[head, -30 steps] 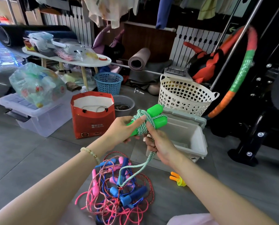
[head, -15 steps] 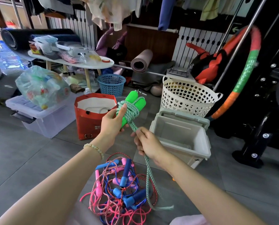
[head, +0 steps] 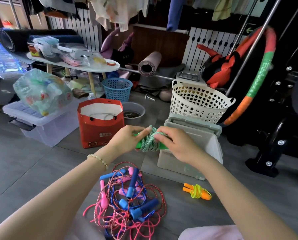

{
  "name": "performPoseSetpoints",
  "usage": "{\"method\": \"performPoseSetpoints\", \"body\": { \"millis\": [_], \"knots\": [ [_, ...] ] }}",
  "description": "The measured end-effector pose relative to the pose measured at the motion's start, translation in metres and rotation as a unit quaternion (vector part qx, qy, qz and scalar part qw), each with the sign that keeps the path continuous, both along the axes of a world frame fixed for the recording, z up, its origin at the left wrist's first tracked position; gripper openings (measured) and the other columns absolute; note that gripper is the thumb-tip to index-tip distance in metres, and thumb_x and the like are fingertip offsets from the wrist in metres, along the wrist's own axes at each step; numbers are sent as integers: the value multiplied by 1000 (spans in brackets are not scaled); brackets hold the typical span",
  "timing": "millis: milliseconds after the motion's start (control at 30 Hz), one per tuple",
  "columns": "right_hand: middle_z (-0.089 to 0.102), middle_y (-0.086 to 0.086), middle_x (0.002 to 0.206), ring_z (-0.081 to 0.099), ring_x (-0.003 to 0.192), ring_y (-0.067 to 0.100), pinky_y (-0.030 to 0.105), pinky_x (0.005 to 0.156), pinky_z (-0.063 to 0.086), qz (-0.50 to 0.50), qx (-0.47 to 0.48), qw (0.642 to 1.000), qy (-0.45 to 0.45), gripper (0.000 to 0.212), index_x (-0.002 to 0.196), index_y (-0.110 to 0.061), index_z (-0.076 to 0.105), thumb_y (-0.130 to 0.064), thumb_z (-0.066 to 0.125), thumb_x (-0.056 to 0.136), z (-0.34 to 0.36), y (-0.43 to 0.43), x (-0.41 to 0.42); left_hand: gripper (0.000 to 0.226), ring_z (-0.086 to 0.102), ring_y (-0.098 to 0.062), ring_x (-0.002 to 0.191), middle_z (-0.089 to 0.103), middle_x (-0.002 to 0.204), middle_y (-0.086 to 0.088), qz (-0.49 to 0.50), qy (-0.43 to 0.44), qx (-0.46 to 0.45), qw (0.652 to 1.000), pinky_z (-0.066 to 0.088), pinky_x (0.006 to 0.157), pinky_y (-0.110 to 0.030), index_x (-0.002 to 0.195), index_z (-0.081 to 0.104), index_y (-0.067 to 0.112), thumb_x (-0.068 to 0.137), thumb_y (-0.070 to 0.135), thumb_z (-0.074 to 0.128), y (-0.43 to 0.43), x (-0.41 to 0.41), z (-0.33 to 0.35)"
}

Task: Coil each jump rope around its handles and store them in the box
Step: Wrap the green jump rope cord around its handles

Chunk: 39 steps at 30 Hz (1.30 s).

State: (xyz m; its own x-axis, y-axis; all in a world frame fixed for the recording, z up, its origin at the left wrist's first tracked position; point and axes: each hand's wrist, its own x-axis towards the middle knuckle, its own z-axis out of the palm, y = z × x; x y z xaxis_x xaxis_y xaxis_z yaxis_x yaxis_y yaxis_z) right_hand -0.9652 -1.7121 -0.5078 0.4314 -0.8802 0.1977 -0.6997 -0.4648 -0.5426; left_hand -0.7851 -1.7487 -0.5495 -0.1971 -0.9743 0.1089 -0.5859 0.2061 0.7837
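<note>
Down and over it has gone since half a second ago: the green plastic-handled jump rope with its green-and-white braided cord (head: pixel 149 144), upright then with a long tail trailing to the floor, now lies level between both hands with no tail showing. The left hand (head: pixel 127 137) has its fingers curled round the left end of the handles, forefinger lying over the windings. The right hand (head: pixel 177 144) has come up onto the bundle, its fingers bent over the right end and pinching at the cord. The bundle hangs just in front of the pale grey plastic box with the hinged lid (head: pixel 176 168), not yet inside it.

From where I stand I cannot tell whether the cord's end is tucked under a turn. That looks like the weak point: if it is only pinched, the last loops may spring loose once the fingers let go, and the windings could slide off the smooth handle ends on the way in.

An orange-handled rope with a yellow cord (head: pixel 196 191) lies coiled on the floor near the box's right corner (easy to forget there). The tangled heap of pink and blue ropes (head: pixel 127 201) lies nearer, and any dangling loop could snag in it.
</note>
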Motion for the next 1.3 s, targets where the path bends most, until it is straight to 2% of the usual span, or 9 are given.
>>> {"method": "performPoseSetpoints", "body": {
  "millis": [133,333,400,500,633,867,967,1133,1300],
  "knots": [
    [59,-4,71,56,71,14,34,69,41,-21,0,998,-64,25,75,-20,56,-30,48,97,-7,-9,-15,77,51,-24,57,51,57,-8,-23,-36,-27,999,45,63,-39,81,66,7,79,70,21,7,-7,13],
    [48,-7,57,42,55,5,30,58,34,-51,8,993,-107,30,63,-19,55,-33,61,89,-11,-10,-14,47,54,-3,61,59,64,13,-118,-146,-59,980,42,62,-27,100,66,40,72,74,53,17,-8,18],
    [50,-5,55,44,53,7,29,56,35,-54,-6,992,-116,30,62,-19,54,-35,69,83,-9,-9,-14,25,45,-3,54,48,54,11,-129,-180,-77,972,32,55,-23,78,57,44,74,69,59,20,-10,19],
    [64,-1,70,58,66,15,29,65,44,-17,36,988,-152,15,82,-17,64,-26,75,78,-3,-10,-15,25,44,-3,51,48,49,11,-161,-153,-73,972,31,53,-24,61,54,48,77,68,57,20,-6,18],
    [71,2,89,63,84,6,17,79,48,64,156,975,-142,18,96,-11,72,-8,73,79,1,-7,-27,55,53,7,66,57,64,29,-178,-162,-47,970,39,67,-21,104,69,38,70,75,47,19,2,15],
    [62,19,76,56,65,14,27,68,47,48,208,971,-112,13,85,-5,70,-16,65,87,-6,-10,-27,40,50,-12,82,56,83,20,-187,-197,-58,961,30,57,-17,84,60,25,79,64,59,28,-2,15],
    [52,9,72,45,53,4,15,57,40,68,290,937,-185,13,98,-16,64,-16,51,95,-8,-9,-28,37,54,-10,74,61,70,11,-178,-228,-67,955,35,65,-22,94,68,34,76,66,59,29,-2,16],
    [38,-10,48,30,40,1,12,43,23,40,375,875,-303,30,80,-22,70,-36,46,90,-12,-4,-20,36,41,-8,50,48,50,12,-190,-140,-59,970,32,52,-21,63,59,40,69,74,50,30,-3,15],
    [65,0,72,61,67,6,16,67,48,62,404,863,-297,42,90,-23,75,-51,44,82,-5,1,-20,36,43,-6,55,54,58,0,-205,-4,-3,979,37,53,-26,74,68,36,78,69,55,27,3,8]
  ]
}}
